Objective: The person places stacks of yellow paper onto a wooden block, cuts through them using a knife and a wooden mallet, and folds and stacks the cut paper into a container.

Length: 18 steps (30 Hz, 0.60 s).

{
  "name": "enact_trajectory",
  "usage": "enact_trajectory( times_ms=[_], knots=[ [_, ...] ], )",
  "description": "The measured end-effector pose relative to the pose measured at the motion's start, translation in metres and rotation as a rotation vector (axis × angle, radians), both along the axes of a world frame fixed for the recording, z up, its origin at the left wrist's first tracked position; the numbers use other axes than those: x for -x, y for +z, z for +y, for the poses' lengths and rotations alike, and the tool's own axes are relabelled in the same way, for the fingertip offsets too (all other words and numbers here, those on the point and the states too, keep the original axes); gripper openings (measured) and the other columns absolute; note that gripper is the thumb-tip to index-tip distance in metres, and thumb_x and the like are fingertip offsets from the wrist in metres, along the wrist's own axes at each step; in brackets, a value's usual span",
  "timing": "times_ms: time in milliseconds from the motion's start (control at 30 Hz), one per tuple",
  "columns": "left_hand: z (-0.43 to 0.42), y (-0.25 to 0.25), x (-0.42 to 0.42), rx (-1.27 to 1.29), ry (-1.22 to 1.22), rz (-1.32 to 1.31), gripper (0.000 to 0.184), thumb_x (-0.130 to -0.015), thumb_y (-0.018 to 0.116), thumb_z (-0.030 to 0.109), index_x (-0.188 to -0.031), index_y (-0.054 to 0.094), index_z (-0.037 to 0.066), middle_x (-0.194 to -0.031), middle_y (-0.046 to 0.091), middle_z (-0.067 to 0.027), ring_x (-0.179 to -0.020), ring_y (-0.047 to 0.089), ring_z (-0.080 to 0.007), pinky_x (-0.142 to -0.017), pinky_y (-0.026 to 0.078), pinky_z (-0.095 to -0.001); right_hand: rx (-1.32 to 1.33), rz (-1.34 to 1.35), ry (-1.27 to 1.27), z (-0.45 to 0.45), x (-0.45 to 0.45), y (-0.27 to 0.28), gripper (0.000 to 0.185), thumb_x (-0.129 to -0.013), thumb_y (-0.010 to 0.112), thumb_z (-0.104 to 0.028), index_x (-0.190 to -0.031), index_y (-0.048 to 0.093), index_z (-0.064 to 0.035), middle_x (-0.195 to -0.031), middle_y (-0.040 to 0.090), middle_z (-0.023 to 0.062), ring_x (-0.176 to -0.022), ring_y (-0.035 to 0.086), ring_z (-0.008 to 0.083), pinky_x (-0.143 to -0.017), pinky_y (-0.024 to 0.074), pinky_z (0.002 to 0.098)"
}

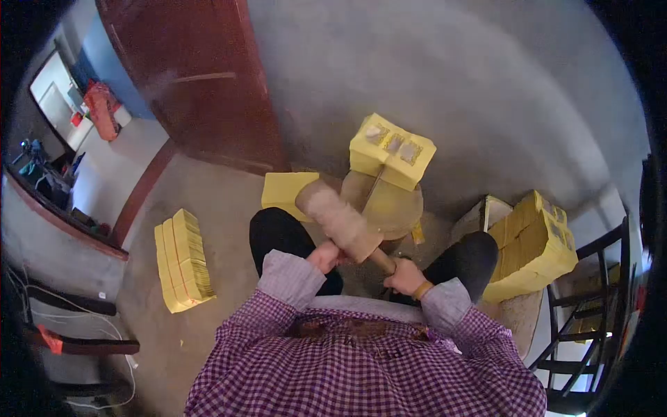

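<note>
My right hand point(405, 276) is closed round the handle of a large wooden mallet point(338, 221). The mallet's thick head slants across the space between my knees. Against the lower side of the head is my left hand point(325, 257), its fingers partly hidden, so its grip cannot be made out. Beyond the mallet stands a round wooden block point(394, 207), with a thin rod lying over its top. A stack of yellow paper point(392, 151) with patterned patches rests at the block's far edge. Another yellow stack point(288, 189) is partly behind the mallet head.
A tied yellow bundle point(182, 260) lies on the floor at left. Large yellow stacks point(531, 247) stand at right beside a black chair point(590, 313). A dark red door point(194, 76) and a grey wall point(445, 62) are ahead.
</note>
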<state>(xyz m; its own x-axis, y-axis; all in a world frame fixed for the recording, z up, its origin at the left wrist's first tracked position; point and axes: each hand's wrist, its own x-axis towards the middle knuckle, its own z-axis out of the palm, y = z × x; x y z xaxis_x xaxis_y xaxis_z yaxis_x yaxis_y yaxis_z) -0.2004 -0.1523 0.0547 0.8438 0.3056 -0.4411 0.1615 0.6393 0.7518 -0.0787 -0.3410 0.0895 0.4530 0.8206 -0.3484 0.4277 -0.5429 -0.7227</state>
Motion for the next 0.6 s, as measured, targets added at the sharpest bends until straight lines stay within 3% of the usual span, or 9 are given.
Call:
enact_trajectory(
  times_ms=[133,233,267,300,367,433,467,500,600],
  knots=[
    [0.002,0.008,0.002,0.035,-0.062,0.145,0.026,-0.086,0.052,0.026,-0.110,0.054,0.016,-0.083,0.059,0.0009,-0.063,0.051,-0.0083,-0.053,0.041,-0.0261,-0.071,0.002,0.012,-0.004,0.002,-0.014,0.041,-0.059,0.069,-0.016,-0.094,0.057,0.0023,-0.068,0.060,0.0138,-0.054,0.059,0.0206,-0.055,0.0482,0.0336],
    [0.007,-0.014,0.011,-0.100,-0.128,0.137,0.021,-0.087,0.049,0.024,-0.104,0.056,0.014,-0.079,0.059,0.0010,-0.063,0.051,-0.0091,-0.052,0.039,-0.0276,-0.048,0.292,-0.083,-0.011,0.005,-0.002,0.039,-0.061,0.069,-0.014,-0.095,0.056,0.0022,-0.069,0.060,0.0143,-0.052,0.058,0.0193,-0.052,0.0477,0.0326],
    [0.026,-0.057,0.013,-0.815,-0.050,-0.193,0.019,-0.087,0.048,0.021,-0.101,0.056,0.012,-0.077,0.058,0.0008,-0.063,0.051,-0.0103,-0.052,0.039,-0.0279,0.012,0.386,-0.123,-0.016,0.001,0.022,0.038,-0.062,0.068,-0.012,-0.094,0.056,0.0024,-0.068,0.060,0.0137,-0.051,0.058,0.0185,-0.050,0.0473,0.0321],
    [0.042,-0.074,0.010,-0.653,-0.071,-0.108,0.018,-0.085,0.049,0.018,-0.100,0.057,0.010,-0.079,0.058,-0.0007,-0.066,0.052,-0.0121,-0.056,0.040,-0.0283,0.070,0.476,-0.163,-0.022,-0.003,0.046,0.036,-0.063,0.068,-0.011,-0.094,0.055,0.0026,-0.067,0.060,0.0131,-0.050,0.057,0.0176,-0.049,0.0469,0.0317],
    [0.074,-0.106,0.004,-0.327,-0.064,0.078,0.018,-0.082,0.053,0.013,-0.097,0.058,0.005,-0.083,0.057,-0.0038,-0.073,0.053,-0.0156,-0.064,0.044,-0.0290,0.143,0.371,-0.123,-0.045,-0.012,0.083,0.032,-0.065,0.067,-0.011,-0.091,0.055,0.0016,-0.066,0.059,0.0120,-0.050,0.058,0.0177,-0.047,0.0464,0.0322],
    [0.077,-0.032,-0.013,0.014,0.314,0.031,0.017,-0.082,0.052,0.014,-0.095,0.057,0.005,-0.082,0.056,-0.0039,-0.070,0.051,-0.0149,-0.062,0.042,-0.0275,0.267,0.182,-0.070,-0.068,-0.024,0.127,0.032,-0.065,0.069,-0.017,-0.089,0.055,0.0007,-0.066,0.060,0.0131,-0.053,0.060,0.0224,-0.049,0.0473,0.0363],
    [0.078,-0.007,-0.024,0.018,0.313,0.034,0.017,-0.082,0.052,0.014,-0.095,0.057,0.005,-0.082,0.056,-0.0039,-0.070,0.051,-0.0149,-0.062,0.042,-0.0275,0.262,-0.157,0.125,-0.082,-0.035,0.139,0.037,-0.064,0.069,-0.023,-0.089,0.056,0.0006,-0.068,0.061,0.0149,-0.058,0.061,0.0268,-0.052,0.0480,0.0396],
    [0.076,0.014,-0.037,-0.194,0.305,0.116,0.016,-0.083,0.052,0.013,-0.095,0.056,0.004,-0.081,0.056,-0.0036,-0.071,0.051,-0.0148,-0.062,0.042,-0.0271,0.249,-0.494,0.321,-0.092,-0.043,0.148,0.043,-0.064,0.070,-0.030,-0.090,0.056,0.0006,-0.070,0.062,0.0168,-0.063,0.062,0.0312,-0.056,0.0487,0.0429],
    [0.081,0.000,-0.098,-0.830,0.278,0.138,0.020,-0.080,0.055,0.011,-0.097,0.053,0.002,-0.082,0.057,-0.0076,-0.074,0.054,-0.0220,-0.065,0.044,-0.0307,0.485,-0.531,0.372,-0.080,-0.043,0.175,0.047,-0.062,0.067,-0.039,-0.085,0.057,0.0012,-0.071,0.060,0.0207,-0.069,0.060,0.0375,-0.062,0.0481,0.0445]
  ],
)
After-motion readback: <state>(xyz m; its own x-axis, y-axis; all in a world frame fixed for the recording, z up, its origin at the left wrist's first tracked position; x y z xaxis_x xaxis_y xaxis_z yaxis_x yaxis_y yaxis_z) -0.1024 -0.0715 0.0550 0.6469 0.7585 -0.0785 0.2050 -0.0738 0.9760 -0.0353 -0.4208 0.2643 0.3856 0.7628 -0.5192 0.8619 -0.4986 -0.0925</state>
